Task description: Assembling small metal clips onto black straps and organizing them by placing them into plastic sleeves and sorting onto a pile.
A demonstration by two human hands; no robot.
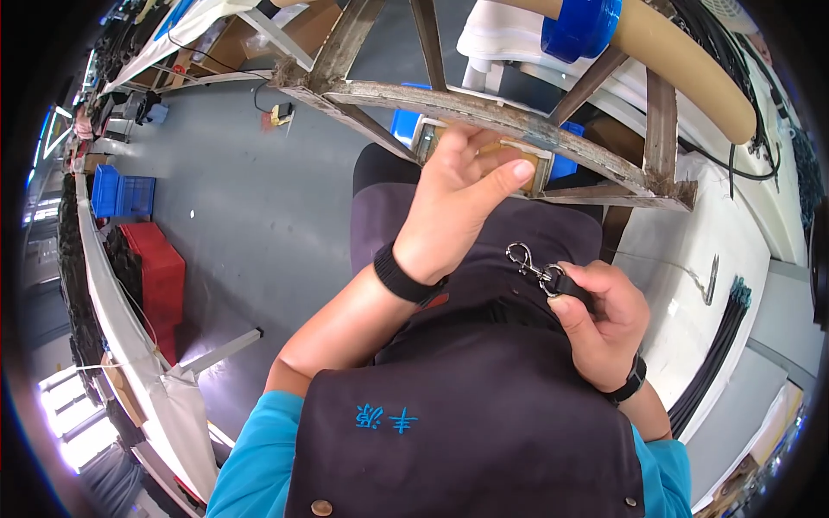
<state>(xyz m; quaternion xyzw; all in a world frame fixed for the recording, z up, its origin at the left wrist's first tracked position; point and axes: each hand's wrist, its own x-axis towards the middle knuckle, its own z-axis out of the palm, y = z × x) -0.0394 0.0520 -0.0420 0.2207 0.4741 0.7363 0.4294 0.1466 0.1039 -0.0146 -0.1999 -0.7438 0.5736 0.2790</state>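
My right hand (609,324) pinches a piece of black strap, most of it hidden in the fingers. A silver metal snap hook (523,262) hangs off the strap's ring (551,278) and points up and left, over my lap. My left hand (466,186) is raised at the worn metal frame (518,129), just on the near side of its curved bar. Its thumb stands apart from bent fingers, and nothing shows between them. Behind those fingers is a shallow framed tray (542,168) with a tan inside; the fingertips are partly hidden.
At the right, a white tabletop (691,233) carries a bundle of black cords (717,350) and a small metal rod (711,281). A blue-collared tan tube (682,69) crosses the upper right. Blue (123,192) and red bins (154,276) stand on the grey floor at the left.
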